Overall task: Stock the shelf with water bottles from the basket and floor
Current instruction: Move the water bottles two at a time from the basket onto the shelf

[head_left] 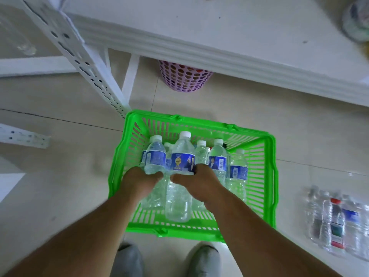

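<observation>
Both my hands down in the green basket (270,176), left hand (139,181) wrapped round one water bottle (154,162), right hand (196,181) clasping the tall bottle (182,156).

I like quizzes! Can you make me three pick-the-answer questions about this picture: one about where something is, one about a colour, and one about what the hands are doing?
1. Where is the pink bin?
A. inside the basket
B. under the white shelf
C. beside the shoes

2. What colour is the basket?
A. green
B. red
C. blue

3. What are the hands doing?
A. hanging empty
B. holding the basket handles
C. each holding a bottle

Answers:
1. B: the bin stands on the floor, partly tucked under the shelf edge.
2. A: its slatted walls and rim are bright green.
3. C: the left hand wraps one bottle and the right hand wraps the tall bottle, both over the basket.
</observation>
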Demonstrator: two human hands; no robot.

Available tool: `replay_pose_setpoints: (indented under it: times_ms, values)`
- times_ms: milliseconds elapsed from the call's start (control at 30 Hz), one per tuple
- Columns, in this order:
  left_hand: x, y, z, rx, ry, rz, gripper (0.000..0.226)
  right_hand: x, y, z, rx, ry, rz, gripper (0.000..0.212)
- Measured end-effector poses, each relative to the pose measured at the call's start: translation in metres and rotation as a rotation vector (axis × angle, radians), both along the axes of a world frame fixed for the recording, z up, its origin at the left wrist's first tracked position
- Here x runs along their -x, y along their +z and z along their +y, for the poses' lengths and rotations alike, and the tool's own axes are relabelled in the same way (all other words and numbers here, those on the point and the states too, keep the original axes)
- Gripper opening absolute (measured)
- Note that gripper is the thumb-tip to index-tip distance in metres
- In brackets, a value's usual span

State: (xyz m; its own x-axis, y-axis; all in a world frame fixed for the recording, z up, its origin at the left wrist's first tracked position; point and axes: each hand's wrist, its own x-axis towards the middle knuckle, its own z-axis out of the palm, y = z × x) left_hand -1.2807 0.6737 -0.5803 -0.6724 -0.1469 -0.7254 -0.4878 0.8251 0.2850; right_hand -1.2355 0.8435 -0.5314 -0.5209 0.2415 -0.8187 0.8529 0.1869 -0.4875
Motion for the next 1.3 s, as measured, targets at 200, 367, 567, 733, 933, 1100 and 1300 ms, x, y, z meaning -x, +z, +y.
replay_pose_setpoints:
  times_ms: [200, 367, 567, 733, 933, 1100, 1300]
  values:
    - [-0.005, 0.139, -0.017, -0.082, -0.053, 0.168, 0.052, -0.017, 0.114, 0.008, -0.067, 0.020, 0.129, 0.053]
    - [-0.024, 0.302, -0.029, -0.288, 0.130, 0.271, 0.044, -0.029, 0.270, 0.013, -0.090, -0.019, 0.316, 0.052]
    - [-0.056, 0.488, -0.050, -0.487, 0.187, 0.371, 0.023, -0.057, 0.470, 0.007, -0.092, -0.044, 0.518, 0.056]
    - [-0.085, 0.615, -0.075, -0.665, 0.125, 0.426, 0.031, -0.103, 0.606, -0.018, -0.173, -0.060, 0.689, 0.049]
    - [-0.108, 0.738, -0.089, -0.789, -0.002, 0.576, 0.038, -0.144, 0.719, -0.047, -0.215, -0.142, 0.858, 0.046]
    - [-0.112, 0.810, -0.082, -0.867, -0.048, 0.680, 0.054, -0.153, 0.786, -0.049, -0.262, -0.165, 0.981, 0.051]
    - [-0.116, 0.864, -0.067, -0.800, -0.013, 0.781, 0.040, -0.159, 0.838, -0.032, -0.340, -0.191, 1.015, 0.044]
